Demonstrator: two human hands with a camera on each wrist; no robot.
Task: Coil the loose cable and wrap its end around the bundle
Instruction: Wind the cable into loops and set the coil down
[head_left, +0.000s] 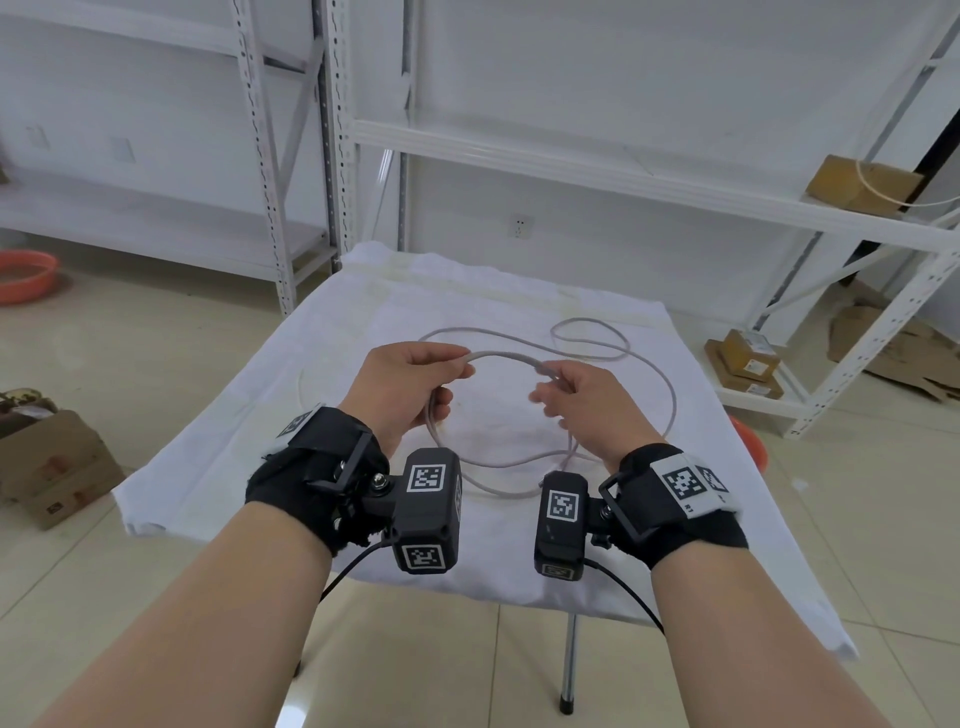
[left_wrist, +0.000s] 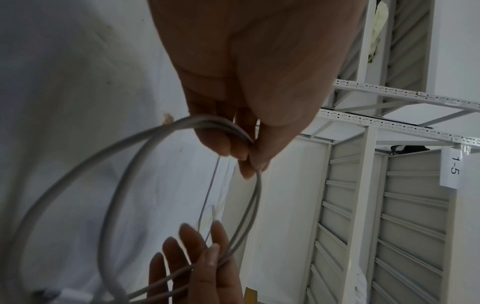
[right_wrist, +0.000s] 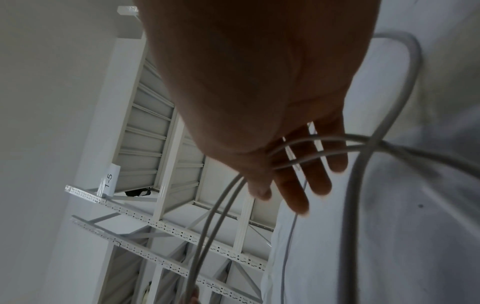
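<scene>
A grey cable (head_left: 506, 356) lies in loose loops on a table under a white cloth (head_left: 260, 415). Both hands hold part of it up above the cloth. My left hand (head_left: 457, 366) pinches two gathered strands between thumb and fingers; the left wrist view shows this pinch (left_wrist: 249, 152), with the strands (left_wrist: 256, 195) arcing over to my right hand (left_wrist: 205, 259). My right hand (head_left: 556, 379) holds the same arc a short way to the right. In the right wrist view its thumb (right_wrist: 259, 185) presses two strands against nearly straight fingers. One thicker-looking strand (right_wrist: 355, 185) hangs beside that hand.
More cable trails over the far right of the cloth in a small loop (head_left: 592, 338) and a long curve (head_left: 670, 410). White metal racks (head_left: 332, 156) stand behind and to the right. Cardboard boxes (head_left: 47, 457) and an orange basin (head_left: 26, 275) sit on the floor at the left.
</scene>
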